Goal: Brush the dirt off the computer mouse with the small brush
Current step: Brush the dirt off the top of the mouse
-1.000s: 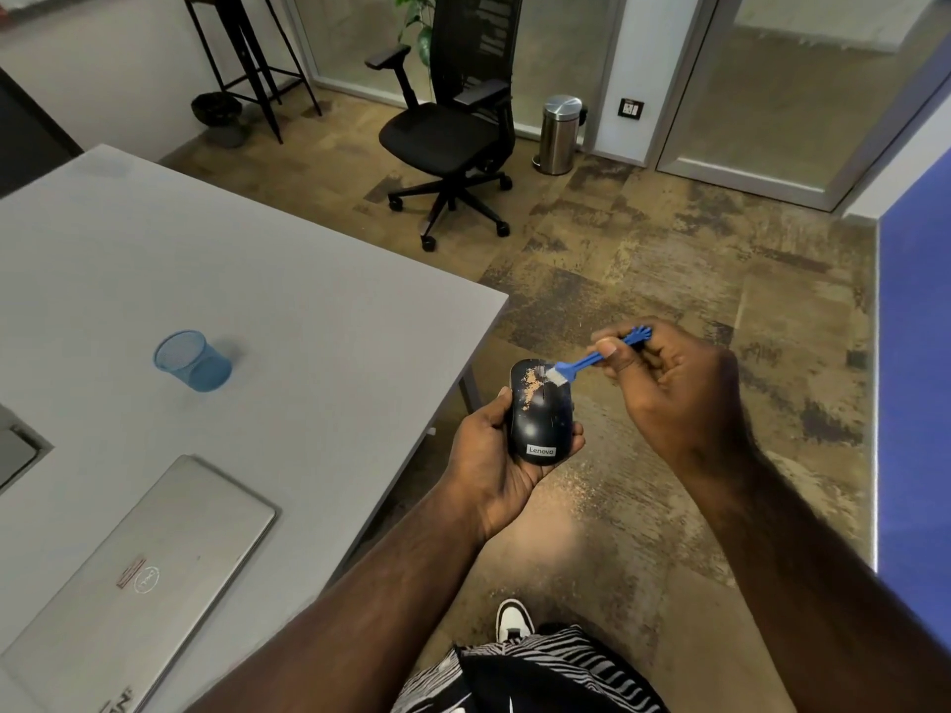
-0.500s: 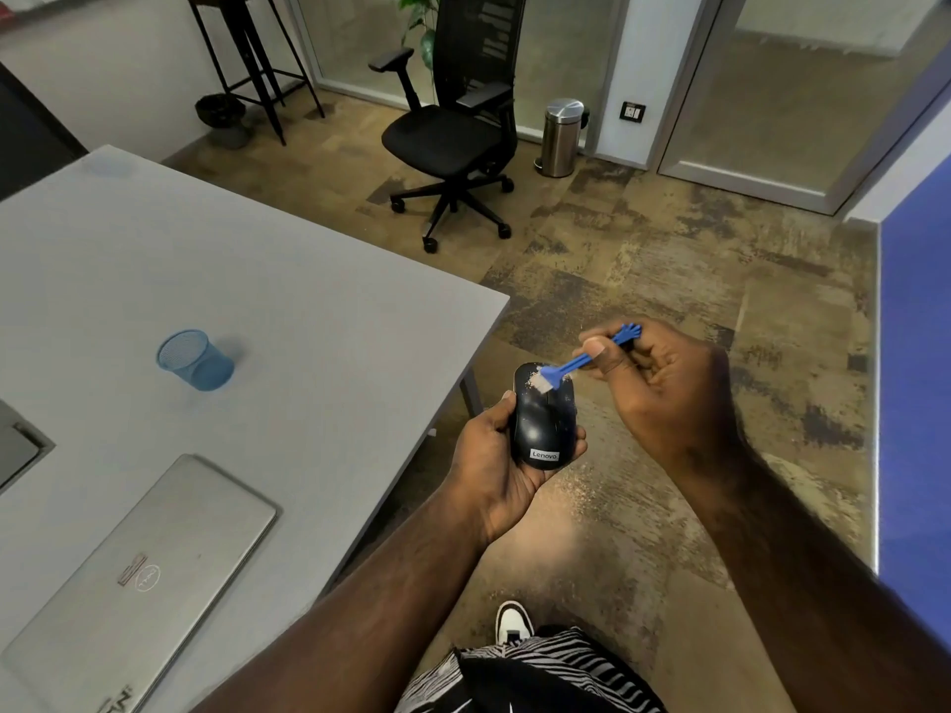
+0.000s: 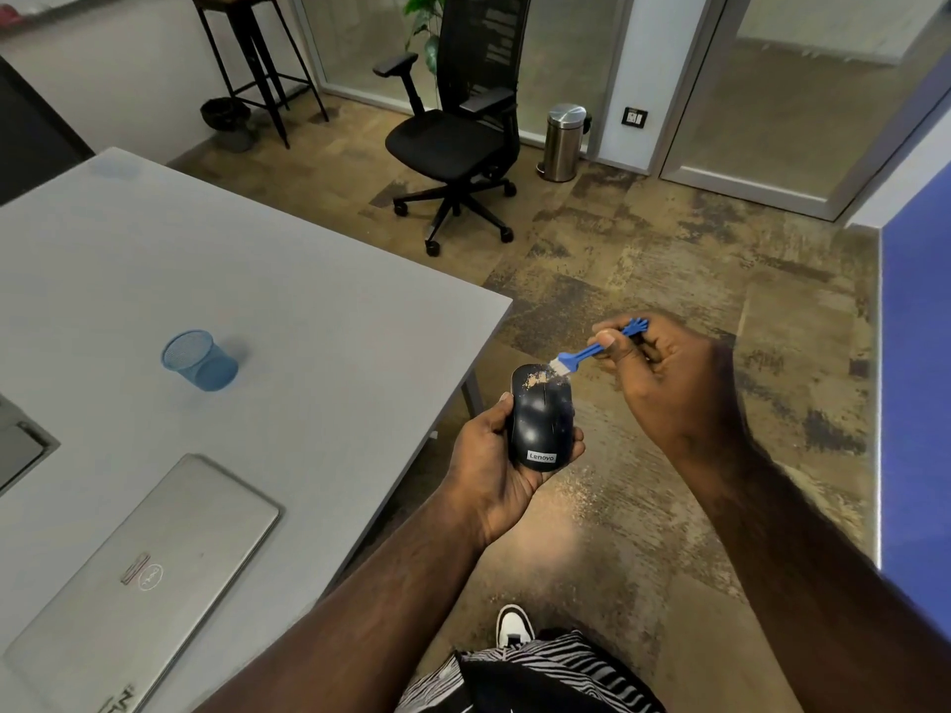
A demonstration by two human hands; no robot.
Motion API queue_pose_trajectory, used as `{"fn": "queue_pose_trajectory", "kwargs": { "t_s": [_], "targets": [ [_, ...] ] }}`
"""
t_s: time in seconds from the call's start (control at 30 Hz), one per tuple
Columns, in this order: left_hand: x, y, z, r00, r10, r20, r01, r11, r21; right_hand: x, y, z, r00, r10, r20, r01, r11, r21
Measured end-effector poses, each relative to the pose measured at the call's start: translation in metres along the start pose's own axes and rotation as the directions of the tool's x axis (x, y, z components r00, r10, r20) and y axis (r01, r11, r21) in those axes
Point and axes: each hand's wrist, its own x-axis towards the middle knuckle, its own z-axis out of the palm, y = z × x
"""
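Note:
A black computer mouse [image 3: 541, 424] lies in my left hand [image 3: 494, 465], held out over the floor just past the table corner. Tan dirt specks sit on its far end. My right hand [image 3: 679, 383] pinches a small blue brush [image 3: 592, 352] by its handle. The white bristles touch the mouse's far right edge, beside the dirt.
A grey table [image 3: 309, 311] fills the left, with a closed silver laptop [image 3: 139, 573] and a blue mesh cup [image 3: 198, 360] on it. A black office chair [image 3: 458, 136] and a steel bin [image 3: 563, 141] stand on the carpet beyond. A blue panel [image 3: 921, 383] is at the right.
The brush swept left across the mouse's far end, then came back to its right edge. Dirt specks show again on the far end. My left hand kept the mouse still.

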Motion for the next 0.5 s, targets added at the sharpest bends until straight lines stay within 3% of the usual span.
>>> {"fn": "queue_pose_trajectory", "kwargs": {
  "t_s": [0.1,0.23,0.33,0.5],
  "targets": [
    [-0.0004,0.0006,-0.0006,1.000,0.001,-0.001,-0.001,1.000,0.001,-0.0001,-0.0015,0.0027,1.000,0.005,0.022,-0.006,0.997,0.074],
    [-0.0008,0.0012,-0.0021,1.000,-0.008,0.000,0.008,1.000,-0.008,0.0008,0.0036,0.0086,0.999,0.029,0.024,-0.029,1.000,-0.003],
    [-0.0008,0.0032,-0.0037,1.000,-0.014,-0.002,0.014,1.000,-0.006,0.0032,0.0045,0.0079,0.998,0.065,0.013,-0.065,0.997,0.037],
    [0.0002,0.0058,-0.0055,1.000,-0.003,-0.007,0.003,1.000,0.006,0.0040,0.0001,0.0102,0.998,-0.010,0.056,0.009,1.000,0.022]
  ]
}}
